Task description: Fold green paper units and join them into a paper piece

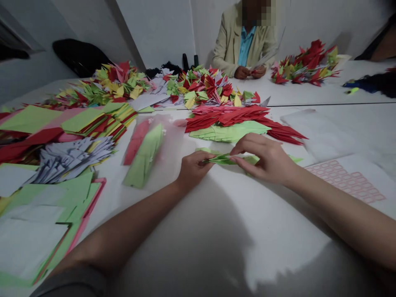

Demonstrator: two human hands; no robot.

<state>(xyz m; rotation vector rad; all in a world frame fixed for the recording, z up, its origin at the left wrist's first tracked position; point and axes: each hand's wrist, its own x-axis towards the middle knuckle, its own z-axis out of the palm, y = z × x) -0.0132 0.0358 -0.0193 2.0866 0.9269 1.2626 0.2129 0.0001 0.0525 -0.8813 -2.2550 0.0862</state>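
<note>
A pale green folded paper strip [227, 159] is set off against the white surface [216, 239], as are a fan of bright red folded paper points [238, 117] and a stack of pale green folded paper [229, 132]. A white sheet [346, 179] is patterned with rows of pink oval stickers, a heap of folded paper [71, 156] is coloured grey-white, and flat paper sheets [86, 121] are stacked in green, red, pink and yellow. A beige jacket [227, 41] is worn over a turquoise shirt [246, 43] by another person.
</note>
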